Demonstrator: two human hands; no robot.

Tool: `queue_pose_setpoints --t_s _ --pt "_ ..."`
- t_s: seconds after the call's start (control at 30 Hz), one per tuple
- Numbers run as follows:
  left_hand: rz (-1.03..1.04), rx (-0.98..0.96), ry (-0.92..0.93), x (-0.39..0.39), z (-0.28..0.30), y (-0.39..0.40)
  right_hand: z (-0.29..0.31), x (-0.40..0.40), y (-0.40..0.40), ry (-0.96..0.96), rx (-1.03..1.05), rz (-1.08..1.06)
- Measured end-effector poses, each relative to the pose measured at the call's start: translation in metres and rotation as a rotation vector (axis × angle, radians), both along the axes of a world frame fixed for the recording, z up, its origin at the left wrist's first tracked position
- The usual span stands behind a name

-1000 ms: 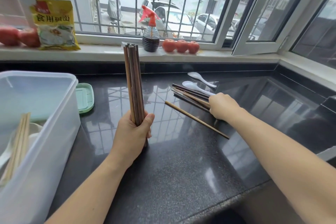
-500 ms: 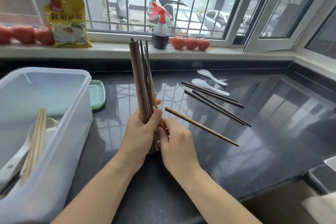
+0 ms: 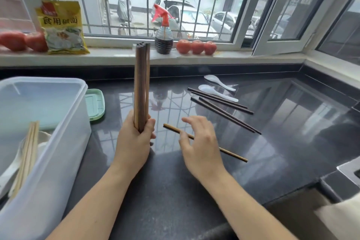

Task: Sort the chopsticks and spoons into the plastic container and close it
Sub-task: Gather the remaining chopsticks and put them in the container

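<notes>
We see even, soft daylight entering through the barred white-framed window (image 3: 175, 4) ahead; the glossy black stone countertop (image 3: 282, 132) mirrors its bars and panes in pale glare; shadows beneath the forearms are faint and diffuse; the wide lens bows the white stone windowsill (image 3: 116, 57) and stretches the translucent plastic container (image 3: 58, 161) at the left edge; fine detail looks slightly soft throughout, perhaps from motion or compression.

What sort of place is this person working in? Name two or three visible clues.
Most likely a home kitchen: a polished dark countertop, tomatoes and a food packet on the windowsill, and chopsticks lying beside white spoons.
</notes>
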State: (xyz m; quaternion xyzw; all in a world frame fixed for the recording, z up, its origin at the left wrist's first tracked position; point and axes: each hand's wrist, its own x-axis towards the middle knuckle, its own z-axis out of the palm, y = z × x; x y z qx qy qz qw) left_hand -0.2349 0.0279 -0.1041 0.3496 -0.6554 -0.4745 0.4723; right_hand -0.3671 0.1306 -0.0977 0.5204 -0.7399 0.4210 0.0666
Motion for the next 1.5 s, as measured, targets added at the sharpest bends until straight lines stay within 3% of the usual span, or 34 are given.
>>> queue_pose_setpoints --t_s 0.07,0.17,0.23,0.43,0.53,0.63,0.77,0.9,0.97,1.1,1.2,1.33,1.5 --pt "0.015 0.019 0.026 0.000 0.001 -0.002 0.015 -0.035 -0.002 0.054 0.274 0.058" --pt "0.023 0.053 0.057 0.001 0.002 -0.004 0.031 -0.099 -0.006 0.126 0.895 0.035" --pt "0.025 0.059 0.053 0.000 0.003 -0.004 0.029 -0.131 -0.009 0.160 1.082 -0.011" --pt "0.025 0.042 0.027 -0.001 0.002 -0.004 0.028 -0.162 -0.025 0.105 1.102 -0.079" --pt "0.025 0.040 0.029 0.000 0.001 -0.004 0.029 -0.167 -0.032 0.229 1.055 -0.161" --pt "0.022 0.038 0.029 0.000 0.003 -0.003 0.031 -0.151 -0.037 0.374 0.978 -0.065" --pt "0.012 0.034 0.014 0.000 0.005 -0.002 0.039 -0.105 -0.035 0.384 1.052 0.166" --pt "-0.013 0.068 0.032 0.002 0.009 0.001 0.037 -0.081 -0.031 0.672 1.157 0.253" --pt "-0.052 0.148 0.105 0.004 0.013 0.003 0.042 -0.085 -0.030 0.716 1.075 0.303" --pt "-0.262 0.524 0.291 0.005 0.025 0.010 0.053 -0.098 -0.025 1.168 0.354 0.427" --pt "-0.493 0.710 0.235 0.004 0.031 0.019 0.067 -0.080 -0.021 1.288 0.039 0.490" --pt "-0.646 0.860 0.252 0.002 0.032 0.025 0.063 -0.068 -0.036 1.317 0.031 0.482" --pt "-0.588 0.751 0.244 0.005 0.028 0.021 0.056 -0.049 -0.050 1.335 0.006 0.405"
